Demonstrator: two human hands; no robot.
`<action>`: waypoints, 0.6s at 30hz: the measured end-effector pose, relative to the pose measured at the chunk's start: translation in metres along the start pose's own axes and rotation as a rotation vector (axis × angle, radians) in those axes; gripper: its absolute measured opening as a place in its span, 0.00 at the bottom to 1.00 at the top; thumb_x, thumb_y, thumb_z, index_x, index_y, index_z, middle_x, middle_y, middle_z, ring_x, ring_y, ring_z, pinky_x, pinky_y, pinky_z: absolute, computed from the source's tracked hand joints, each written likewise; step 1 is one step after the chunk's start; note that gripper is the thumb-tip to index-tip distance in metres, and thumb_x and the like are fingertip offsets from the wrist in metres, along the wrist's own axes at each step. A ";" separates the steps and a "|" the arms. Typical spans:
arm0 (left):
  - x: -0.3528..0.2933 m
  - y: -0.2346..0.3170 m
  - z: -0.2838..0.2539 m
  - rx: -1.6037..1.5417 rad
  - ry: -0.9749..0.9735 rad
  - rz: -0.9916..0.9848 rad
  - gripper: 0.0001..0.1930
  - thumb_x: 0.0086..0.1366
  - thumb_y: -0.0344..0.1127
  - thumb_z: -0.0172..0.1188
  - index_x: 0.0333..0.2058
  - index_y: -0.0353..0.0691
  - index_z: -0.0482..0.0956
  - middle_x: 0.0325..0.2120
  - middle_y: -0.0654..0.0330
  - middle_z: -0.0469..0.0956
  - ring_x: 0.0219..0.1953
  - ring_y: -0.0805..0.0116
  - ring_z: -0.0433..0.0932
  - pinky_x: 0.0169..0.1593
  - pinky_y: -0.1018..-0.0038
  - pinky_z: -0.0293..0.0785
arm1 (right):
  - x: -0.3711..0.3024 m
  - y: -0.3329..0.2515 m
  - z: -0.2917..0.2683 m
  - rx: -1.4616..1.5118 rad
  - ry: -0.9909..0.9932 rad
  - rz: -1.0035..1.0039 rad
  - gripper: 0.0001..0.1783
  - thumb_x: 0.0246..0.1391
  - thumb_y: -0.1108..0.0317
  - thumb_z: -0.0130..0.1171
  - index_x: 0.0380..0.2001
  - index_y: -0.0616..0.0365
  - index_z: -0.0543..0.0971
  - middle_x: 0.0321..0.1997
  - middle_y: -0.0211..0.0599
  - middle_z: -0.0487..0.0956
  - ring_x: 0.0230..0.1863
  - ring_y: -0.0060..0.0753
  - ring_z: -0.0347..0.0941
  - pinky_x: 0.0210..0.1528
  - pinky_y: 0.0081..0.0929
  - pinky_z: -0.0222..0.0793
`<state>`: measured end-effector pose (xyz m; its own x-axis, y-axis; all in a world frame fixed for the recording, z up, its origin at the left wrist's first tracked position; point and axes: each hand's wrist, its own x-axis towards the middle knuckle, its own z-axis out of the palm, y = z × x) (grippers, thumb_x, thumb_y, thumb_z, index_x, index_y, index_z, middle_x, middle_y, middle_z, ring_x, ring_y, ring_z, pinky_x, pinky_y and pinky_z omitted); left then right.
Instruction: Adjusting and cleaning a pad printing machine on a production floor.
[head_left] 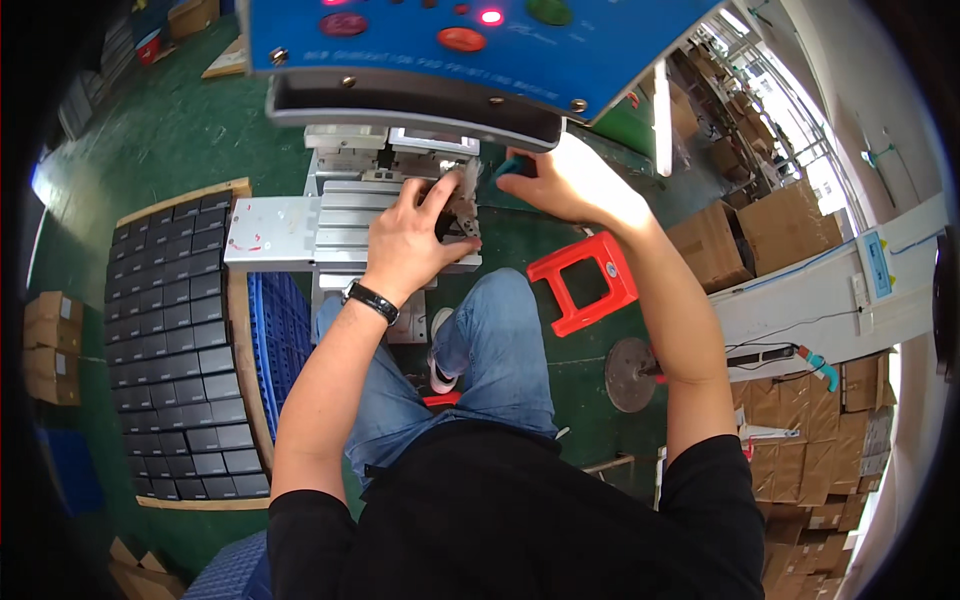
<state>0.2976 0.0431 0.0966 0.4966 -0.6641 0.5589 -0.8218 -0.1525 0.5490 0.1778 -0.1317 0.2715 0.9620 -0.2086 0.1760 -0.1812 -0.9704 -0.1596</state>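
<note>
Left hand pinches a small dark part at its grip's fingertips.

bright daylight from right | sharp focus | fisheye bending, dark corners

Both hands on machine table, tray of parts left, stool right, cartons beyond

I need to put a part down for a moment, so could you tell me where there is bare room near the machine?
The white plate left of the left hand is bare. The fixture under both hands is crowded, and the tray of dark parts is full.
</note>
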 end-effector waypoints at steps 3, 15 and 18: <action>0.002 0.002 -0.001 -0.037 0.030 0.020 0.55 0.48 0.58 0.87 0.75 0.61 0.71 0.50 0.57 0.81 0.49 0.48 0.87 0.49 0.55 0.85 | -0.035 0.026 -0.006 0.085 -0.157 0.010 0.20 0.59 0.54 0.70 0.39 0.64 0.85 0.35 0.57 0.86 0.39 0.63 0.85 0.44 0.52 0.79; -0.009 -0.017 0.003 -0.198 0.297 0.023 0.50 0.53 0.47 0.89 0.70 0.34 0.74 0.60 0.47 0.81 0.63 0.49 0.79 0.70 0.56 0.74 | -0.306 0.021 0.181 0.323 -0.214 0.245 0.17 0.63 0.53 0.70 0.47 0.53 0.87 0.41 0.45 0.82 0.44 0.54 0.82 0.48 0.51 0.79; -0.013 0.025 -0.055 -0.031 0.392 0.344 0.32 0.61 0.46 0.85 0.55 0.33 0.80 0.48 0.49 0.82 0.48 0.48 0.82 0.55 0.55 0.79 | -0.329 0.009 0.187 0.378 -0.154 0.292 0.15 0.62 0.52 0.71 0.43 0.50 0.89 0.39 0.42 0.83 0.43 0.53 0.84 0.45 0.49 0.80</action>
<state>0.2855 0.0881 0.1372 0.2719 -0.3475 0.8974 -0.9500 0.0521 0.3080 -0.1024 -0.0491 0.0301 0.9063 -0.4169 -0.0696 -0.3884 -0.7564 -0.5263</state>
